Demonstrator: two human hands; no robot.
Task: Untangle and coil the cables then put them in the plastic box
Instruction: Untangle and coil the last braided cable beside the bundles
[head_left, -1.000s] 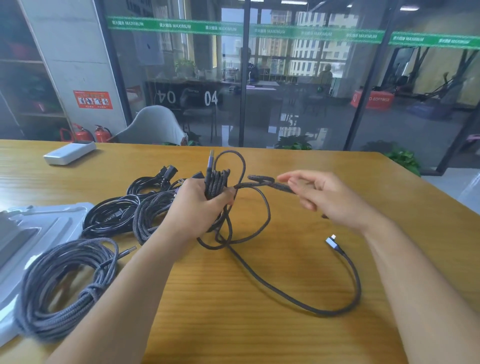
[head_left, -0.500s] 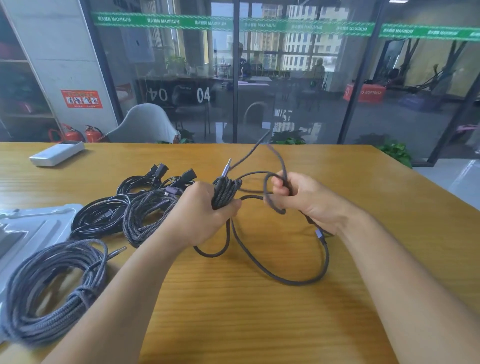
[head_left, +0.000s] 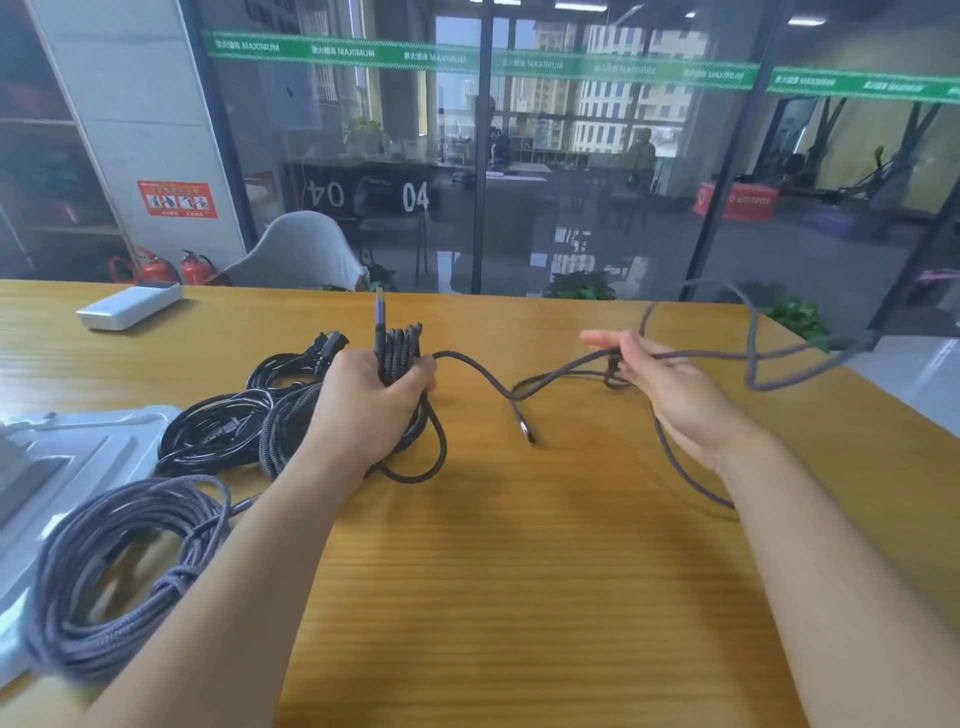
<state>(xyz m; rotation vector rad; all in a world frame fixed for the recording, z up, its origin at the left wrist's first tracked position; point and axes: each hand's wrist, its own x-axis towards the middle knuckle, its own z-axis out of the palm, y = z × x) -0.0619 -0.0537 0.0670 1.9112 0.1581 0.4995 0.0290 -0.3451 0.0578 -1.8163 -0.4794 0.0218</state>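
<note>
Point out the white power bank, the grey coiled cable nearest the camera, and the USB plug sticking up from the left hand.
white power bank (head_left: 130, 306): head view, top face.
grey coiled cable (head_left: 124, 561): head view, bundled strands.
USB plug (head_left: 380, 312): head view, upright shell above the left hand (head_left: 369, 405).

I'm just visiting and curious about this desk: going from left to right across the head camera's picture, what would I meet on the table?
Plastic box → grey coiled cable → black coiled cables → left hand gripping a half-wound braided cable → that cable's loose plug → right hand holding the free length.
</note>
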